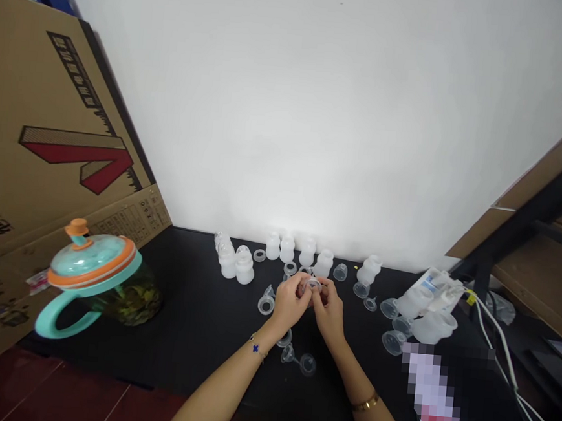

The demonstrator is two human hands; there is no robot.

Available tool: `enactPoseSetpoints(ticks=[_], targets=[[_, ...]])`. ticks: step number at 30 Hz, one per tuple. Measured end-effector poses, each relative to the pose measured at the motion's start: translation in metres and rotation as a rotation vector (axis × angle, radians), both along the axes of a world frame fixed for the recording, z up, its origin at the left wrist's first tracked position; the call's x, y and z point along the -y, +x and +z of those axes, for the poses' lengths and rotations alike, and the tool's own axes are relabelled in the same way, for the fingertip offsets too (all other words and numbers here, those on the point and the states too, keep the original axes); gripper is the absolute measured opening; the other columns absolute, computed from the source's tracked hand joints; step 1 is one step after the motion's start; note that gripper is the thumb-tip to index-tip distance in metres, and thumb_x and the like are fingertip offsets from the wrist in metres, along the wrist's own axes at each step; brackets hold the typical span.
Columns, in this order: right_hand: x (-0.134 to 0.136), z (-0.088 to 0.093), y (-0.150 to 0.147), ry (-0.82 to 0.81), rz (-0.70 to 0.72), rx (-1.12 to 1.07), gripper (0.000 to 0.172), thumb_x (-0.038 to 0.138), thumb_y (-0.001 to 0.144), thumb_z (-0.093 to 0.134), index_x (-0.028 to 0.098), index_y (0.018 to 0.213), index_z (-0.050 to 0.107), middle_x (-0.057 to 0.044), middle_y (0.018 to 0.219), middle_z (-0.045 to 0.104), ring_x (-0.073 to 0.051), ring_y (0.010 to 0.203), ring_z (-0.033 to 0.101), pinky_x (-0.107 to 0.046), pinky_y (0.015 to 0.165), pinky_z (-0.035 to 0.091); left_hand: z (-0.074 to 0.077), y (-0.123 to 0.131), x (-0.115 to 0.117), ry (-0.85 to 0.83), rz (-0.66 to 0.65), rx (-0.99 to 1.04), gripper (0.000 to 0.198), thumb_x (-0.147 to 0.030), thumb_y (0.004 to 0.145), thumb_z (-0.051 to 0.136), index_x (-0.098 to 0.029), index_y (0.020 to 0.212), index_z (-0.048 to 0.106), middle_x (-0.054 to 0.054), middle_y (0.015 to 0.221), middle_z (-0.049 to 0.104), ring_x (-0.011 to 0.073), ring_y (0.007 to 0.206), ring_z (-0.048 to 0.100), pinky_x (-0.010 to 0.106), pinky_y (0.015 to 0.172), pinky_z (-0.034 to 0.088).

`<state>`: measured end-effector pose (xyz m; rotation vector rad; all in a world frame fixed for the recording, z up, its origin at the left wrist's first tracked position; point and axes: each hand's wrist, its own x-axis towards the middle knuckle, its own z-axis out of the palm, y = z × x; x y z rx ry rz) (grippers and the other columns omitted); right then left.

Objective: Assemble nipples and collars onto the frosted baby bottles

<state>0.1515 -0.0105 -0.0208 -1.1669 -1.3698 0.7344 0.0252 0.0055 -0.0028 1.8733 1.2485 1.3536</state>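
Fingers of the left hand (289, 302) and the right hand (330, 308) pinch together on a clear round part (313, 283), the thumbs close beside each other at its near side. It is held over the middle of the counter (193, 333), nearer the back edge than the front. Its round rim faces mostly upward; the hands hide the lower portion, so the run of its long axis cannot be told. Along the back edge stands a row of white bottles (273, 245), long axes upright. A cluster of bottles with clear tops (244, 266) stands farther left, the tops pointing up. Just left of the hands a pale ring (266, 305) lies flat, its opening upward. Closer to the front edge, a small clear funnel (288, 354) lies beside a clear disc (308, 364). Toward the right end, clear cups (394, 342) lie near larger white containers (434, 328). Near the left edge stands a lidded jug (142, 298), its teal handle (44, 323) turned toward the front-left corner.
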Motion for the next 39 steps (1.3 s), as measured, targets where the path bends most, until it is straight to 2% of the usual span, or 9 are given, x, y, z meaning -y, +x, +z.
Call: enactPoseSetpoints(ticks=[4, 13, 19, 23, 29, 39], targets=[[0.0005, 0.0014, 0.0000, -0.023, 0.025, -0.012, 0.031, 0.048, 0.095, 0.056, 0.022, 0.111, 0.062, -0.006, 0.091, 0.076, -0.020, 0.069, 0.070, -0.029, 0.060, 0.055, 0.0004, -0.0010, 0.0011, 0.017, 0.036, -0.044, 0.014, -0.024, 0.093, 0.055, -0.020, 0.096, 0.068, 0.000, 0.075, 0.065, 0.0142, 0.063, 0.056, 0.025, 0.063, 0.044], [-0.0017, 0.0000, 0.0022, -0.035, -0.003, -0.034, 0.034, 0.048, 0.094, 0.056, 0.021, 0.114, 0.064, -0.005, 0.088, 0.074, -0.018, 0.061, 0.065, -0.027, 0.053, 0.051, -0.0040, -0.0008, 0.0003, 0.053, -0.004, -0.046, 0.023, -0.030, 0.098, 0.050, -0.021, 0.111, 0.067, 0.006, 0.096, 0.072, 0.0181, 0.078, 0.065, 0.028, 0.072, 0.051], [-0.0012, -0.0004, 0.0009, -0.025, 0.000, -0.019, 0.039, 0.047, 0.096, 0.052, 0.018, 0.119, 0.065, -0.002, 0.072, 0.069, -0.016, 0.055, 0.060, -0.026, 0.051, 0.047, -0.0008, -0.0027, 0.0015, -0.014, -0.006, -0.057, 0.023, -0.033, 0.100, 0.049, -0.021, 0.106, 0.067, 0.001, 0.073, 0.069, 0.0157, 0.062, 0.062, 0.026, 0.063, 0.046], [0.0001, 0.0020, 0.0007, -0.006, -0.012, -0.005, 0.039, 0.047, 0.097, 0.050, 0.018, 0.119, 0.066, 0.001, 0.063, 0.062, -0.016, 0.052, 0.056, -0.026, 0.051, 0.046, 0.0007, -0.0027, 0.0024, -0.046, -0.036, -0.022, 0.026, -0.037, 0.101, 0.046, -0.021, 0.109, 0.066, 0.001, 0.074, 0.071, 0.0164, 0.062, 0.065, 0.026, 0.063, 0.047], [0.0025, 0.0045, 0.0006, 0.012, 0.003, -0.015, 0.037, 0.048, 0.098, 0.049, 0.021, 0.118, 0.065, 0.000, 0.068, 0.064, -0.016, 0.054, 0.056, -0.027, 0.053, 0.047, -0.0014, -0.0018, 0.0034, -0.048, -0.069, 0.029, 0.027, -0.039, 0.102, 0.044, -0.022, 0.110, 0.063, 0.002, 0.074, 0.070, 0.0172, 0.064, 0.066, 0.026, 0.065, 0.049], [0.0014, 0.0032, 0.0004, 0.040, 0.001, 0.006, 0.035, 0.047, 0.098, 0.050, 0.020, 0.115, 0.065, -0.003, 0.079, 0.071, -0.016, 0.056, 0.060, -0.026, 0.053, 0.049, -0.0020, -0.0012, 0.0029, -0.076, -0.086, 0.080, 0.027, -0.040, 0.101, 0.045, -0.021, 0.103, 0.063, -0.002, 0.064, 0.061, 0.0147, 0.057, 0.059, 0.024, 0.059, 0.043]])
